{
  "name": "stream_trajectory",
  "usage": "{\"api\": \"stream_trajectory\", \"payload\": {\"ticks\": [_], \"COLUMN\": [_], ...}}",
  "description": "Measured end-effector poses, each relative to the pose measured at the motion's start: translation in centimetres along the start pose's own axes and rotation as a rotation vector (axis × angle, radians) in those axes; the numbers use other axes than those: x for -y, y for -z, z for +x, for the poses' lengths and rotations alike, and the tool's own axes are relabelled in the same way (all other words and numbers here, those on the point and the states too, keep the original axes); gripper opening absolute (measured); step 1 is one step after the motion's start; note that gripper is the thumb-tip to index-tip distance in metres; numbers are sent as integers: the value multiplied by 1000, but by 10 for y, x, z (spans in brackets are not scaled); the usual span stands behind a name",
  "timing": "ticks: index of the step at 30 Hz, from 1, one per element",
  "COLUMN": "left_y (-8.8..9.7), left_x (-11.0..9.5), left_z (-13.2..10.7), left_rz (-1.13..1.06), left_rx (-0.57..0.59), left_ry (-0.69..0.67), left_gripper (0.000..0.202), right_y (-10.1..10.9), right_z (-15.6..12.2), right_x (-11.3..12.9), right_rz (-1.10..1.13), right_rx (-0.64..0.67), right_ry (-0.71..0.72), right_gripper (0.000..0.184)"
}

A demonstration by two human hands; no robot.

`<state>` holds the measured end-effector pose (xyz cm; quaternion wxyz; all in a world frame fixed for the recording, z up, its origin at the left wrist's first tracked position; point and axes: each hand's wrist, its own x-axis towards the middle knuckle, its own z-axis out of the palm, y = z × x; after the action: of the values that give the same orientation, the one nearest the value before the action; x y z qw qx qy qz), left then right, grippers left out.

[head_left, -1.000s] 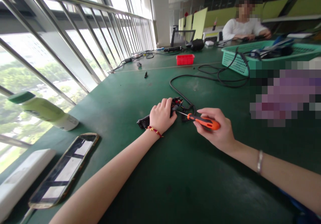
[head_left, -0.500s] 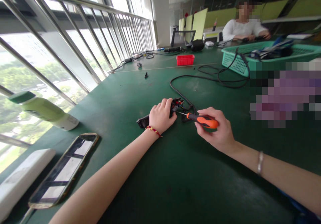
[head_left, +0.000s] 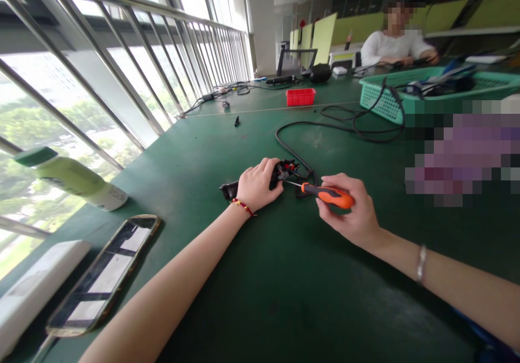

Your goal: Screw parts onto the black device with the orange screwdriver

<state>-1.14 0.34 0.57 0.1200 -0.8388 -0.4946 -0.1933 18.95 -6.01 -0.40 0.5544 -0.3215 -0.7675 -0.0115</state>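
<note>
My left hand (head_left: pixel 259 183) is wrapped over a black corded device (head_left: pixel 229 190) lying on the green table. The device's far end is exposed and shows red and dark inner parts; its middle is hidden under my fingers. My right hand (head_left: pixel 352 209) holds an orange and black screwdriver (head_left: pixel 331 195) by its handle. The thin metal shaft points left, with its tip at the device's exposed end, close to my left thumb. Whether the tip sits in a screw is too small to tell. A black cable (head_left: pixel 303 123) runs from the device across the table.
At left lie a phone (head_left: pixel 106 276), a white box-shaped object (head_left: pixel 38 292) and a green-capped bottle (head_left: pixel 73 180) by the railing (head_left: pixel 158 21). Farther back are a small black part (head_left: pixel 236 121), a red basket (head_left: pixel 300 97) and a green basket (head_left: pixel 379 102). Another person (head_left: pixel 392 49) sits across.
My left hand and the device have shifted slightly left. The screwdriver tip has moved a little left with them, while my right hand stays nearly in place.
</note>
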Motion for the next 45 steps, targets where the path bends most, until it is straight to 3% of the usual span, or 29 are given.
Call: {"api": "stream_trajectory", "payload": {"ticks": [7, 14, 20, 28, 35, 41, 45], "left_y": [-2, 0, -1, -1, -1, -2, -1], "left_x": [1, -1, -1, 0, 0, 0, -1], "left_z": [0, 0, 0, 0, 0, -1, -1], "left_rz": [9, 13, -1, 11, 14, 24, 23], "left_rx": [-27, 13, 5, -4, -22, -26, -23], "left_ry": [-19, 14, 4, -8, -20, -18, -14], "left_gripper": [44, 45, 44, 44, 44, 43, 43], "right_y": [2, 1, 2, 0, 3, 1, 3], "right_z": [1, 1, 1, 1, 2, 1, 1], "right_x": [1, 0, 1, 0, 3, 3, 3], "right_rz": [-75, -37, -76, -9, -80, -39, -53], "right_rx": [101, 6, 105, 30, 107, 64, 131], "right_ry": [-5, 12, 17, 33, 13, 12, 50], "right_gripper": [24, 37, 25, 40, 23, 34, 28]}}
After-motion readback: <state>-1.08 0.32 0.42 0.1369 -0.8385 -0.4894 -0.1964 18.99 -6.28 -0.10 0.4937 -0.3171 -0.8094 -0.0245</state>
